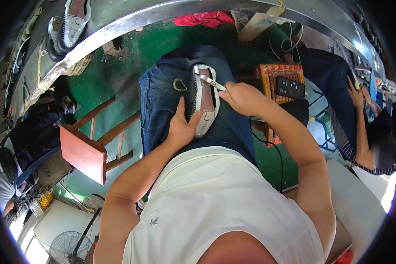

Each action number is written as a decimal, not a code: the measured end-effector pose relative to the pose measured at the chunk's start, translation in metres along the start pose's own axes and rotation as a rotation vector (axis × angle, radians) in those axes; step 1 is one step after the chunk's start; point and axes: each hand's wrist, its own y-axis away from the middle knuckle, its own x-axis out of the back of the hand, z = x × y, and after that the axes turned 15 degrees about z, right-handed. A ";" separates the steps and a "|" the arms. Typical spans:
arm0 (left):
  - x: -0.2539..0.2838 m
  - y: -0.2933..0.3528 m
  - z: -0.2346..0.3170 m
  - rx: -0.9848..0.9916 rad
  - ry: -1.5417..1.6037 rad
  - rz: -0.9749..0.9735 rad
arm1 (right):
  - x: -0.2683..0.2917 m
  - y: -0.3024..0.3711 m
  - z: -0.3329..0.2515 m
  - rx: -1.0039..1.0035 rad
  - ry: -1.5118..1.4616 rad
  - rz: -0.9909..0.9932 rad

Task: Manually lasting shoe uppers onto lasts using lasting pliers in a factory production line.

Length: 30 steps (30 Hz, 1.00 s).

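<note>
An unfinished-looking shoe [208, 94] lies lengthwise across my jeans-clad lap, with a pale rim, dark stitching-like marks along one side and a brown inside. My left hand [183, 127] is at its near left side, thumb pressed on the shoe and forefinger stretched out beside it; the other fingers are partly hidden. In my right hand [242, 99] is a slim silver hand tool [214, 82], its exact kind unclear. Its narrow end reaches over the shoe's far part. A small frayed oval ring [175, 84] shows on the jeans, left of the shoe.
A wooden stool [83, 152] stands at left. At right, a patterned seat [268, 77] bears a black phone-like device [290, 88]. The metal bench edge [132, 31] curves ahead, with more shoes [76, 28] on it. Another person's arm [362, 132] shows at far right.
</note>
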 end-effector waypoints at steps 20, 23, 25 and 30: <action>0.093 -0.079 0.155 -0.367 0.383 -0.127 | -0.008 0.098 0.024 -0.456 -1.057 0.145; 0.032 -0.125 0.123 -0.272 -0.217 0.013 | 0.004 0.097 0.013 -0.398 -0.859 0.088; -0.004 -0.128 0.055 0.376 0.134 -0.247 | 0.014 0.093 0.013 -0.347 -0.579 -0.104; 0.002 -0.033 0.032 0.105 0.360 -0.159 | 0.035 0.077 -0.009 -0.083 -0.430 -0.176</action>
